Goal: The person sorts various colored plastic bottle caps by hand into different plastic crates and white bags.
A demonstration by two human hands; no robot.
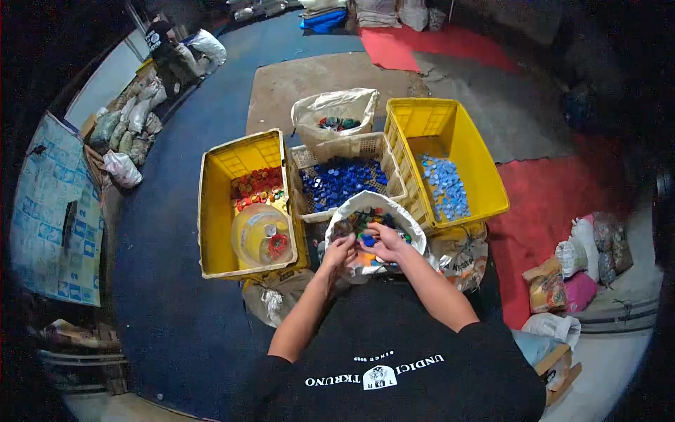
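A white sack [415, 224] full of mixed coloured bottle caps stands open right in front of me. Both hands are over its mouth. In my right hand [388, 245], turned partly palm up, a blue bottle cap [368, 240] rests against the fingers. My left hand [339, 254] is just beside it, fingers loosely bent and apart, with no cap visible in it. Under the hands lie green, orange and dark caps, partly covered by the fingers. Behind the sack, a cream plastic crate [395, 184] holds dark blue caps [341, 179].
A yellow crate [211, 211] on the left holds red caps [259, 184] and a clear round tub [246, 243]. Another yellow crate [485, 186] on the right contains light blue caps [444, 186]. A white sack [302, 112] stands behind. Filled bags line both sides; a person [165, 46] is far left.
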